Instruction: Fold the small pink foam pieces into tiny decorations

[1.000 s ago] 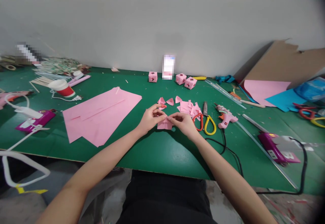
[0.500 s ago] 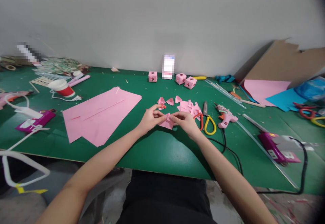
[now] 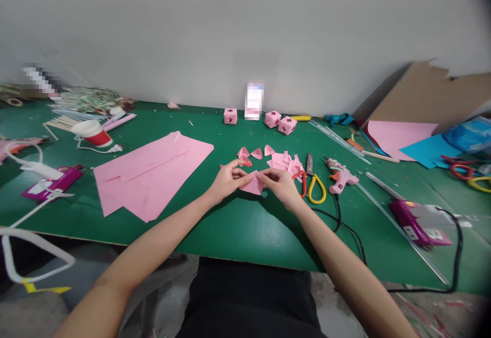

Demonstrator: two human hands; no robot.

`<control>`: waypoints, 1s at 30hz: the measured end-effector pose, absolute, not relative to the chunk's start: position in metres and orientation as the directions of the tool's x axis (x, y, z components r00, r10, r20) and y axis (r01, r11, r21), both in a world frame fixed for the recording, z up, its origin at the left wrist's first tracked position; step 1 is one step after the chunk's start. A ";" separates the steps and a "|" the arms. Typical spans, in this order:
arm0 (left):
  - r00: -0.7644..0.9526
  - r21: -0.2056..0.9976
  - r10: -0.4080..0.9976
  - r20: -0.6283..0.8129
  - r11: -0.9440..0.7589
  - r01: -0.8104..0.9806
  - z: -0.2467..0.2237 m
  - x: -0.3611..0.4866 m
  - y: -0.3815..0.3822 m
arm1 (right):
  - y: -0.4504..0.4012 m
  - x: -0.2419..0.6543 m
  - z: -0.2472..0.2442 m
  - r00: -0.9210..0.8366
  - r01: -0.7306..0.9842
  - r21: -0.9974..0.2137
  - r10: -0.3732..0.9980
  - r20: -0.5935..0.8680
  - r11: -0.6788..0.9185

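Between my two hands is a small piece of pink paper (image 3: 252,186), pinched along its upper edge and held just above the green table. My left hand (image 3: 229,178) grips its left side between thumb and fingers. On the other side my right hand (image 3: 281,184) pinches it with thumb and forefinger, close to the left fingertips. Just beyond the hands lie folded pink paper triangles (image 3: 257,153). A heap of pink paper pieces (image 3: 286,161) sits beside my right hand, with yellow-and-red-handled pliers (image 3: 316,188) next to it. Three pink paper cubes (image 3: 230,116) with diamond-shaped holes stand farther back.
Large pink sheets (image 3: 153,177) lie at left, near a red-and-white paper cup (image 3: 94,133) and a purple power strip (image 3: 53,184). A pink glue gun (image 3: 341,175), clear glue sticks (image 3: 399,230) and another power strip (image 3: 410,220) are at right. A phone (image 3: 254,102) leans on the partition (image 3: 172,46).
Both hands keep the pink paper in nearly the same place; its upper edge looks pinched slightly closer together. Nothing on the table has moved.
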State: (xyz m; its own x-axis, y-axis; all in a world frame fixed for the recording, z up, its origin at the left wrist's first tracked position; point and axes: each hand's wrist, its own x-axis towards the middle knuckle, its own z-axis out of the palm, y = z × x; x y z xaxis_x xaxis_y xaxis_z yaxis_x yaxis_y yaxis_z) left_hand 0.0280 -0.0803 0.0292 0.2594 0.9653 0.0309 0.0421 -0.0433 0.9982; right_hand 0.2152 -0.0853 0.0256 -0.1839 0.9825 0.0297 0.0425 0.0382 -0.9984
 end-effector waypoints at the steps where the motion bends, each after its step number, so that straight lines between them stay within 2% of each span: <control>1: 0.258 0.998 0.966 0.027 -0.039 0.043 0.029 0.028 -0.080 | -0.085 0.215 0.025 -0.187 0.044 -0.998 0.982 0.028 0.037; 30: 0.279 0.986 0.956 0.093 -0.127 0.106 0.021 0.027 -0.078 | -0.085 0.214 0.025 -0.193 0.073 -0.995 0.980 0.059 0.074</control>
State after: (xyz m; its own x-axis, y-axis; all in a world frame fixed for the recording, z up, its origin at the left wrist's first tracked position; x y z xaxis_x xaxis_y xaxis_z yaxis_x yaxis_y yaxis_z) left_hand 0.0272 -0.0778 0.0211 0.2794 0.9557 0.0927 0.1062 -0.1267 0.9863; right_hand 0.2140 -0.0853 0.0248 -0.1925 0.9795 0.0588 0.0727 0.0740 -0.9946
